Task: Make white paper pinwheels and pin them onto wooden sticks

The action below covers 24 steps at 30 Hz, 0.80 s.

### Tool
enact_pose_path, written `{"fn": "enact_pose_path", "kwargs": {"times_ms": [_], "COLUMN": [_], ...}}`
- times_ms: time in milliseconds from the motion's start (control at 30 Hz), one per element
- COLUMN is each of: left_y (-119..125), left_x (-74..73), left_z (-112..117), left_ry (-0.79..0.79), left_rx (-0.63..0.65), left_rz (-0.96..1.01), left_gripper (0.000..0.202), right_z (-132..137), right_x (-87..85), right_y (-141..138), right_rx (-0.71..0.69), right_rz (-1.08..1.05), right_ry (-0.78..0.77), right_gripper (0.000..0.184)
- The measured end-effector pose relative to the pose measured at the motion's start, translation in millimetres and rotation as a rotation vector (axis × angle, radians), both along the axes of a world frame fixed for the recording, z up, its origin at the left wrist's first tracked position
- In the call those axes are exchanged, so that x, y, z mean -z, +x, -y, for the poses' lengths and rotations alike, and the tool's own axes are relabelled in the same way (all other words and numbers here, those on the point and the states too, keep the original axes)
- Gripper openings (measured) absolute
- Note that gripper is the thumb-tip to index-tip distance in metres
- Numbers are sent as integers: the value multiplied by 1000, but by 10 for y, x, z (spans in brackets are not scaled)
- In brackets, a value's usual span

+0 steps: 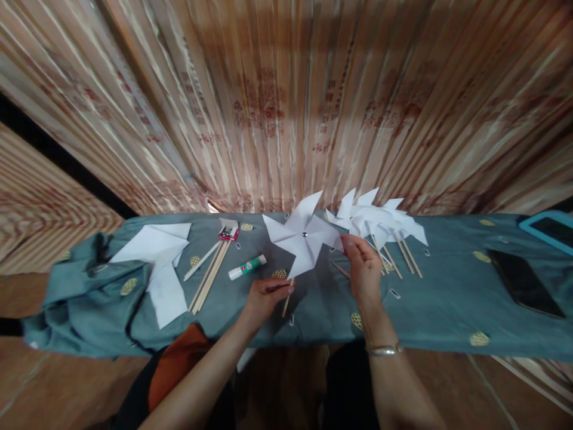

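Observation:
A white paper pinwheel with a silver pin at its centre is held up over the middle of the cloth-covered table. My left hand is closed in a pinch around its wooden stick, just below the lowest blade. At the right side, the fingertips of my right hand meet the tip of one blade; the fingers are closed on it. Just left of the pinwheel lies a green and white glue stick. Behind my right hand, several finished pinwheels lie overlapped, sticks pointing toward me.
White paper pieces lie at the left. Beside them are loose wooden sticks, a white pen-like stick and a small open box of pins. A dark phone and a blue-framed device sit at the right. A curtain hangs behind.

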State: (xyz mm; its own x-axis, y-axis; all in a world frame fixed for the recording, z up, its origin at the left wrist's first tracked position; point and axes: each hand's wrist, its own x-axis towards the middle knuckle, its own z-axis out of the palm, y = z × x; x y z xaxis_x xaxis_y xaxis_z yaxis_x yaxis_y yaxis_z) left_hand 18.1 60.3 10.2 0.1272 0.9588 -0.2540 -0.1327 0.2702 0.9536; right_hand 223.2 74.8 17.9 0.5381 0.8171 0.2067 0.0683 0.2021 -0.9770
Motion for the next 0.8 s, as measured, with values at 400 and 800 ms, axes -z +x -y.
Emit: {"fn": "enact_pose_path", "kwargs": {"times_ms": [400, 800], "left_y": [-70, -121], "left_x": [5, 31], "left_z": [-62, -101], "left_ry": [15, 67], "left_rx": [-61, -71], "left_rz": [31, 7], "left_gripper": [19, 19], "right_z": [-29, 66], "right_x": [92, 32], "right_y": [-167, -465], "right_rx": [-129, -388], "right_rz": [-59, -275], "right_ry": [-41, -139], "right_gripper": [25, 26]}}
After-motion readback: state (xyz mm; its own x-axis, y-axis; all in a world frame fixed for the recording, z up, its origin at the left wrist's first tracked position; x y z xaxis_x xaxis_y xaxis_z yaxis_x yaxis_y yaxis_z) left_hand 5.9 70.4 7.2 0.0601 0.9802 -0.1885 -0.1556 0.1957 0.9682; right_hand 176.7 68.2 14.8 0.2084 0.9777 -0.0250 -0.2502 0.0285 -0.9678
